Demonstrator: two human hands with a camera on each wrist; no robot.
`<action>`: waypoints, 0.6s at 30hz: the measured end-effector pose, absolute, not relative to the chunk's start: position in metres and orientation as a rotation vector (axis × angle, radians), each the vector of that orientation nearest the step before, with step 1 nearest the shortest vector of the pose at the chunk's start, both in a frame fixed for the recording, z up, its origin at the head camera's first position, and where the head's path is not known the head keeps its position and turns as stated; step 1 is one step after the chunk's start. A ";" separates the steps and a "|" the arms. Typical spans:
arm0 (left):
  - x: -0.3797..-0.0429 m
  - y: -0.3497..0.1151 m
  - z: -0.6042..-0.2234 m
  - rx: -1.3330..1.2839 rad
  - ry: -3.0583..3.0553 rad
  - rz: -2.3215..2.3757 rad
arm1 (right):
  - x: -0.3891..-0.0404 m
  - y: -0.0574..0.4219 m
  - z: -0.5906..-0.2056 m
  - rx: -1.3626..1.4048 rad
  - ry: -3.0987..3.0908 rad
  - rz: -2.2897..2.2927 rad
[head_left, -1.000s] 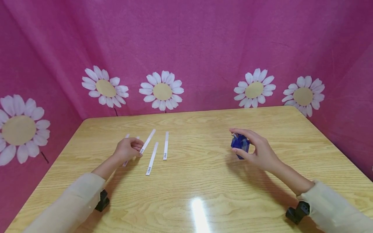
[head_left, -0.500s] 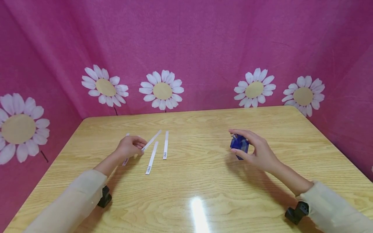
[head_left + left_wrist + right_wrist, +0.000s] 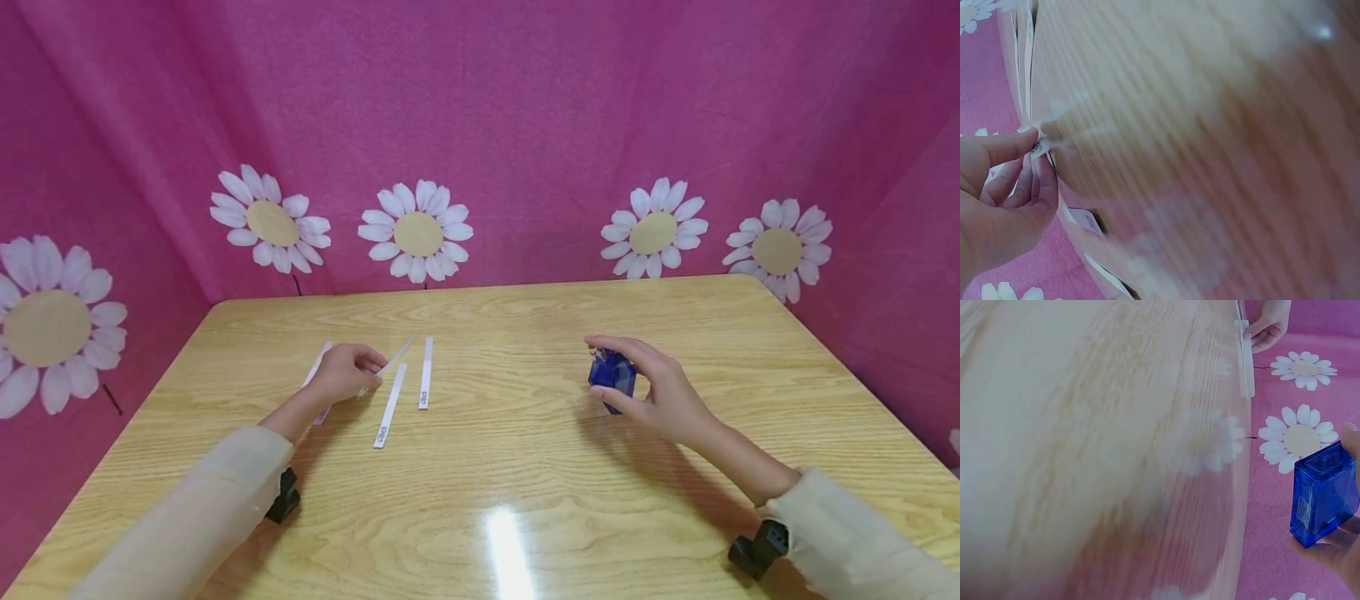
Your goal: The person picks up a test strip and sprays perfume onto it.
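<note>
My left hand (image 3: 345,372) pinches a white paper test strip (image 3: 397,355) by its near end, between thumb and fingers. In the left wrist view, print shows on the strip's end (image 3: 1039,149) at the fingertips. Two more strips lie flat to the right, a nearer strip (image 3: 390,406) and a farther strip (image 3: 426,372). Partly hidden behind the left hand lies another strip (image 3: 318,362). My right hand (image 3: 667,396) grips a blue glass perfume bottle (image 3: 613,382) between thumb and fingers. The bottle's square base (image 3: 1325,461) faces up in the right wrist view.
Both hands are over a wooden table (image 3: 480,467) with rounded far corners. A pink curtain (image 3: 517,150) printed with large daisies hangs behind the table and along its sides. Light glares off the tabletop near the front.
My left hand has moved slightly right and away from me with the strip, which has swung rightward and now looks thinner, more edge-on. My right hand and the bottle have shifted slightly left.
</note>
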State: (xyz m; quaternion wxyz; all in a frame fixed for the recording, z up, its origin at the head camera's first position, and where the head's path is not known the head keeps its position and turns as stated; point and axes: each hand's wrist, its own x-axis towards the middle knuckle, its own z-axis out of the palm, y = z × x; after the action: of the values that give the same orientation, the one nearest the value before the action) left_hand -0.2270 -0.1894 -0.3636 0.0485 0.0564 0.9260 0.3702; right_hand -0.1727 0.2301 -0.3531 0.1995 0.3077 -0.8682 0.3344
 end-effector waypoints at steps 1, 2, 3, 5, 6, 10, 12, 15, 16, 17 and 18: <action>-0.227 -0.189 -0.364 0.182 2.828 1.122 | -0.173 0.230 -0.353 0.859 -2.428 0.935; -0.227 -0.189 -0.364 0.180 2.830 1.123 | -0.173 0.230 -0.354 0.858 -2.426 0.935; -0.228 -0.189 -0.364 0.182 2.836 1.119 | -0.173 0.230 -0.354 0.858 -2.423 0.938; -0.227 -0.190 -0.364 0.179 2.841 1.124 | -0.174 0.230 -0.354 0.861 -2.414 0.937; -0.227 -0.191 -0.364 0.180 2.843 1.129 | -0.174 0.229 -0.354 0.861 -2.411 0.933; -0.226 -0.197 -0.363 0.172 2.817 1.174 | -0.174 0.229 -0.355 0.857 -2.413 0.913; -0.225 -0.200 -0.363 0.164 2.778 1.205 | -0.174 0.229 -0.356 0.853 -2.419 0.900; -0.223 -0.203 -0.364 0.119 2.711 1.254 | -0.174 0.229 -0.357 0.850 -2.423 0.892; -0.222 -0.204 -0.364 0.106 2.694 1.263 | -0.174 0.229 -0.357 0.854 -2.420 0.894; -0.221 -0.205 -0.364 0.107 2.682 1.268 | -0.174 0.229 -0.358 0.855 -2.419 0.894; -0.221 -0.206 -0.364 0.090 2.668 1.278 | -0.174 0.229 -0.358 0.859 -2.417 0.896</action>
State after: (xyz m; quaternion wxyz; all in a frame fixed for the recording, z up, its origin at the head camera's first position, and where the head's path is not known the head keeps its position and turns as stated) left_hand -0.2208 -0.2055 -0.3638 0.0911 0.0302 0.8977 0.4299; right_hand -0.1744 0.2286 -0.3581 0.2106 0.3092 -0.8695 0.3224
